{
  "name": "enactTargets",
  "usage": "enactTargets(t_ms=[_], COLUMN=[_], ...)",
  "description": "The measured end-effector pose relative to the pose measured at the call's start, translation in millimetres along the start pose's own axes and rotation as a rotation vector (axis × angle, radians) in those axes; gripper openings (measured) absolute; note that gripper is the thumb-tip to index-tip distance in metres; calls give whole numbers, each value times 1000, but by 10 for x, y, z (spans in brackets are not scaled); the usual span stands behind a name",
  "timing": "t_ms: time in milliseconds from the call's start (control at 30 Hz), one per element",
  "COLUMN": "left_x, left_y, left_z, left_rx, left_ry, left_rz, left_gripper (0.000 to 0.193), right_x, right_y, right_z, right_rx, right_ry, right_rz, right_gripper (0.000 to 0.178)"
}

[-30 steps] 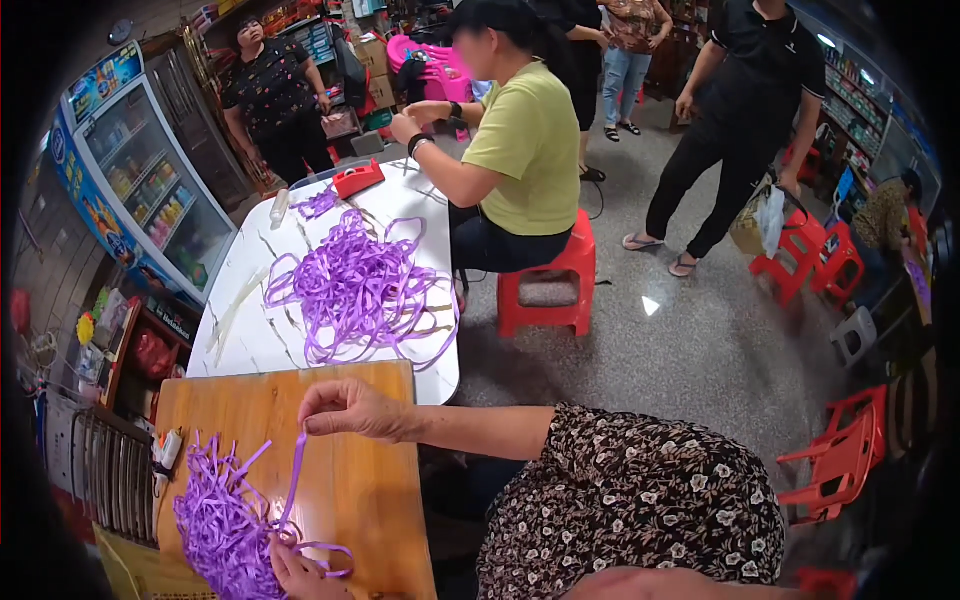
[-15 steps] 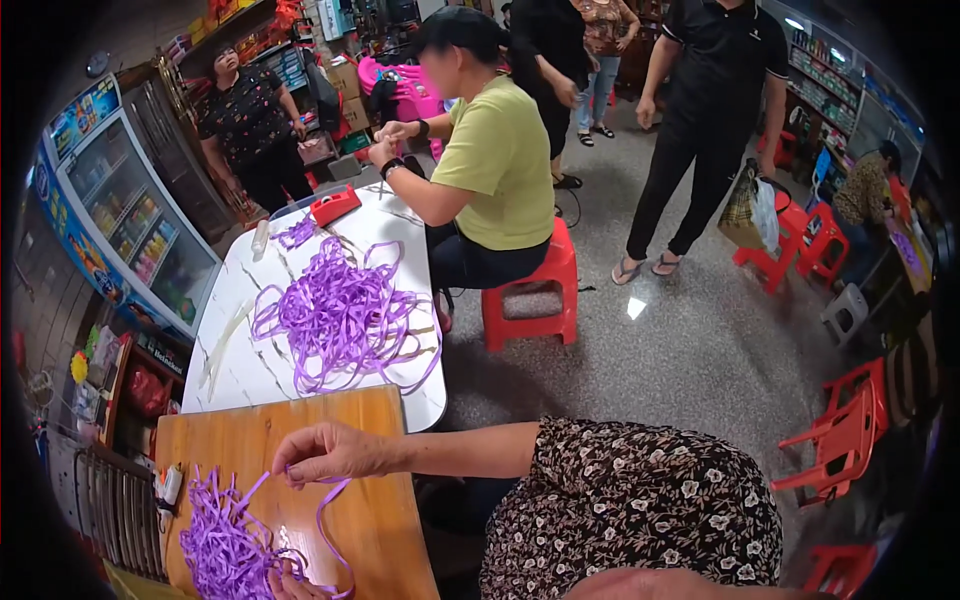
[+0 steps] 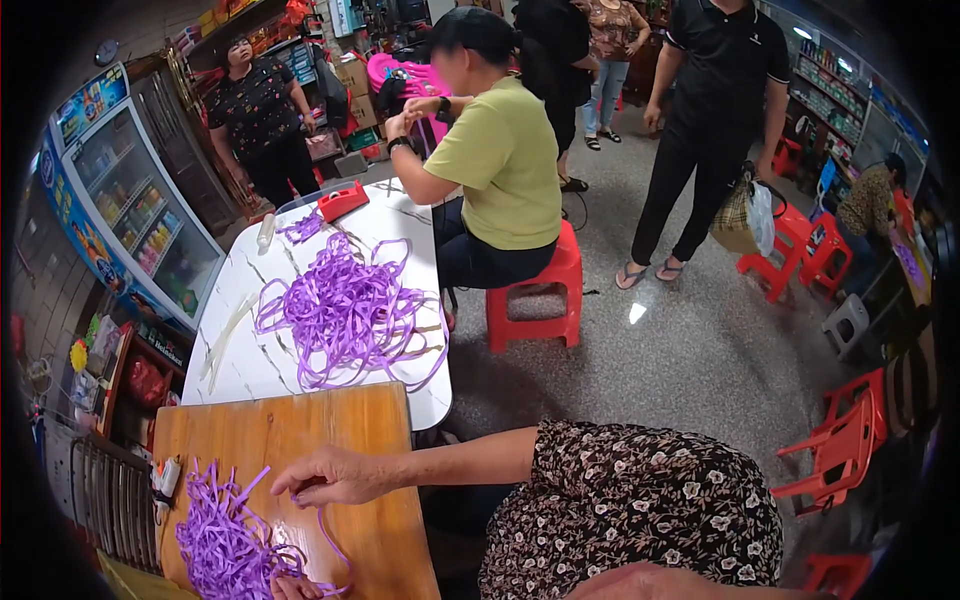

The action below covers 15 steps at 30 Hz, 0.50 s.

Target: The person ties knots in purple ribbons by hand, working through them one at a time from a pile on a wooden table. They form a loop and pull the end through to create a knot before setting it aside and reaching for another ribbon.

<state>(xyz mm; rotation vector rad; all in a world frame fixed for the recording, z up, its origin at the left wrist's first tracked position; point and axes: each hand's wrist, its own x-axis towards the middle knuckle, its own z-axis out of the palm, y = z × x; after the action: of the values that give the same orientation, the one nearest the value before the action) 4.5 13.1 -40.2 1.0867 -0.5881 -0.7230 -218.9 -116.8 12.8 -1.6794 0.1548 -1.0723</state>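
My right hand is above the wooden tabletop, fingers bent in a pinch on a narrow purple ribbon. From its fingertips a ribbon strand curves down toward my left hand. The left hand is at the lower edge, partly cut off, its fingertips closed on the ribbon. Beside both hands lies a tangled heap of purple ribbon strips, one loose end poking up toward my right hand.
A glue gun lies at the board's left edge. Beyond, a white table bears a bigger purple ribbon pile and a red tape dispenser. A person in a yellow-green shirt sits there on a red stool. Others stand behind.
My right hand has dropped slightly and turned, with its fingers curled lower. The ribbon end from the heap now stands apart from its fingertips. The whole view has shifted a little.
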Motion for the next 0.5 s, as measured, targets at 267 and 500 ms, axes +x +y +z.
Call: enactTargets(t_ms=[267, 500], left_x=[-142, -176], left_y=[185, 128], left_z=[276, 407], left_rx=[-19, 121], left_ry=[74, 104], left_rz=[18, 24], left_gripper=[21, 9], right_x=[-24, -18], right_y=[140, 204], right_z=[41, 142], right_rx=[331, 233], right_ry=[66, 104], right_rz=[192, 111], right_gripper=[13, 12])
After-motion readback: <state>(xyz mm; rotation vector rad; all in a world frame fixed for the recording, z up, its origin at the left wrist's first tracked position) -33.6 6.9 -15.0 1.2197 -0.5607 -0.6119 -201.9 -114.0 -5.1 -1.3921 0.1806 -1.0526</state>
